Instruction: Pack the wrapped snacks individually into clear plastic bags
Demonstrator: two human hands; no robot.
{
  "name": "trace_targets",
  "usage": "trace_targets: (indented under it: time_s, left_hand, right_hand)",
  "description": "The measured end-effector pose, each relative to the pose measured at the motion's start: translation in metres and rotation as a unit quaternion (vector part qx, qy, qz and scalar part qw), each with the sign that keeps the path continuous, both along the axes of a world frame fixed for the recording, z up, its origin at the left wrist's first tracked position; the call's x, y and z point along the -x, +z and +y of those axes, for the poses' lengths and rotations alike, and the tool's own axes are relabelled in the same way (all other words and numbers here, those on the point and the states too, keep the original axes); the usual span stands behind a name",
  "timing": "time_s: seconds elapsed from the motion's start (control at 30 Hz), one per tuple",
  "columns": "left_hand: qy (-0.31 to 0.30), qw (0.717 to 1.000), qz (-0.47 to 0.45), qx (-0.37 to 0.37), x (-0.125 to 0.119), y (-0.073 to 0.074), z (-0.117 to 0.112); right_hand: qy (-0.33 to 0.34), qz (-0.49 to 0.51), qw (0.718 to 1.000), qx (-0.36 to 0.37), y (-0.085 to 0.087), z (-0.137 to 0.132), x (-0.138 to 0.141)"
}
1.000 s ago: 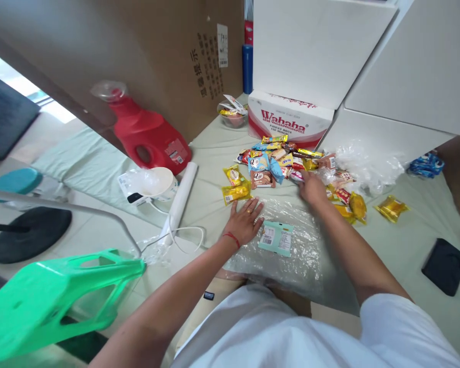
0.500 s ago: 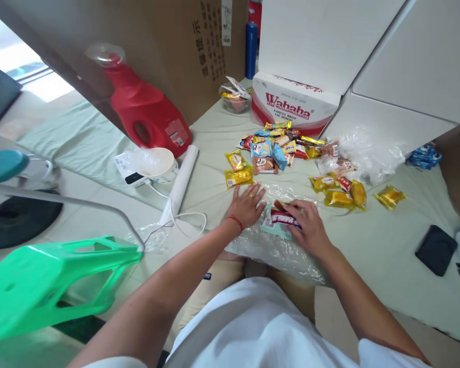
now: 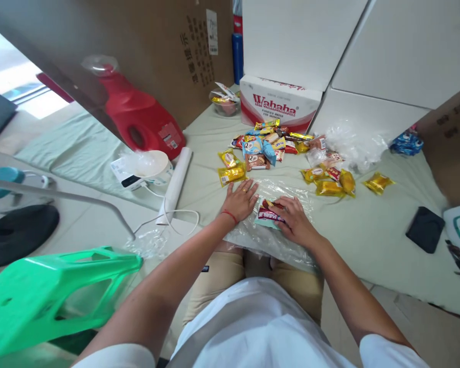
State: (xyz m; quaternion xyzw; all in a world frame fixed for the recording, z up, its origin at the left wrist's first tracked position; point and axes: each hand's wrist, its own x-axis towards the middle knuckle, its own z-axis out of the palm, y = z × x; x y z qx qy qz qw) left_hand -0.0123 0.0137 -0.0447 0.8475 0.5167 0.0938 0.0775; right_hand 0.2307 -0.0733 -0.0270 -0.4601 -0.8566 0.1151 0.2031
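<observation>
Purple snack (image 3: 267,215) has moved off the edge of the snack pile (image 3: 257,147) in the last sec; R hand (image 3: 293,217) came w/ it & it's now on top of the mint pack (image 3: 264,224), on the clear film (image 3: 276,250) nearest the person. R hand: fingers part curled, tips over the snack's R end; can't tell if they pinch it or just rest on it. Small brown wrapper (image 3: 267,203) sits just above, by the fingertips; can't tell if it's gripped. L hand (image 3: 242,201) is flat, fingers spread, nothing in it, down on the film's L edge. To do this well, I'd say keep L palm pressing so thin film doesn't creep, square the snack up w/ the pack beneath, then lift fingers w/o dragging; slick wrappers prob slide easily. Further out: two yellow packs (image 3: 232,175) just past L fingertips, more yellow cakes (image 3: 328,187) beyond R hand, pile up against the water box (image 3: 278,105), crumpled clear bag (image 3: 355,145) to its R. Red jug (image 3: 141,118) & white roll (image 3: 175,185) off L, black wallet (image 3: 425,229) far R.
</observation>
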Motion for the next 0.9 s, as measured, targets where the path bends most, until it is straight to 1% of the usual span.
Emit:
trace_targets:
  time_s: [0.1,0.13,0.2,0.23,0.3,0.37,0.4,0.43,0.47,0.5,0.53,0.6,0.67,0.7,0.73,0.8,0.83,0.9]
  left_hand:
    - [0.004,1.0,0.004,0.003,-0.001,0.001,0.0]
    - [0.004,1.0,0.005,0.005,-0.001,0.001,0.0]
    - [0.004,1.0,0.005,0.007,-0.001,0.001,0.0]
    - [0.004,1.0,0.006,0.008,-0.001,0.002,-0.001]
    - [0.005,1.0,0.006,0.008,-0.001,0.002,-0.001]
    - [0.007,1.0,0.006,0.009,-0.001,0.003,-0.001]
    - [0.006,1.0,0.006,0.009,-0.001,0.003,-0.001]
    - [0.007,1.0,0.005,0.01,-0.001,0.003,-0.001]
    - [0.006,1.0,0.004,0.01,-0.001,0.003,-0.001]
    - [0.006,1.0,0.004,0.01,-0.001,0.003,-0.001]
    - [0.005,1.0,0.003,0.01,-0.001,0.003,-0.001]
    - [0.004,1.0,0.001,0.007,-0.001,0.002,-0.001]
    - [0.001,1.0,-0.003,0.006,-0.001,0.002,-0.001]
    - [0.001,1.0,-0.007,0.008,0.0,0.002,-0.002]
    - [0.002,1.0,-0.012,0.011,0.0,0.002,-0.002]
    - [0.005,0.999,-0.034,0.024,0.003,0.002,0.0]
    - [0.01,0.998,-0.051,0.032,0.004,0.002,0.002]
    - [0.024,0.994,-0.097,0.054,0.009,0.002,0.007]
  right_hand:
    - [-0.007,0.031,0.999,0.018,0.001,0.0,0.001]
    - [-0.022,0.058,0.998,0.027,0.004,0.0,0.001]
    - [-0.076,0.131,0.987,0.043,0.011,0.0,-0.001]
    - [-0.113,0.173,0.977,0.058,0.015,0.0,-0.002]
    - [-0.18,0.259,0.942,0.113,0.021,0.001,-0.002]
    - [-0.208,0.333,0.899,0.194,0.022,0.004,0.001]
    - [-0.214,0.354,0.881,0.23,0.021,0.005,0.004]
    - [-0.221,0.36,0.87,0.256,0.019,0.007,0.008]
    - [-0.231,0.345,0.868,0.271,0.017,0.008,0.012]
    - [-0.247,0.309,0.877,0.272,0.015,0.01,0.017]
    - [-0.267,0.257,0.893,0.256,0.014,0.01,0.021]
    - [-0.3,0.135,0.924,0.197,0.015,0.01,0.027]
    - [-0.319,0.047,0.935,0.147,0.02,0.008,0.028]
    - [-0.329,0.028,0.934,0.135,0.024,0.005,0.027]
    - [-0.336,0.026,0.933,0.128,0.028,0.001,0.024]
    - [-0.338,0.052,0.934,0.101,0.035,-0.012,0.015]
    - [-0.328,0.072,0.939,0.08,0.039,-0.022,0.011]
    - [-0.282,0.102,0.953,0.041,0.042,-0.046,0.003]
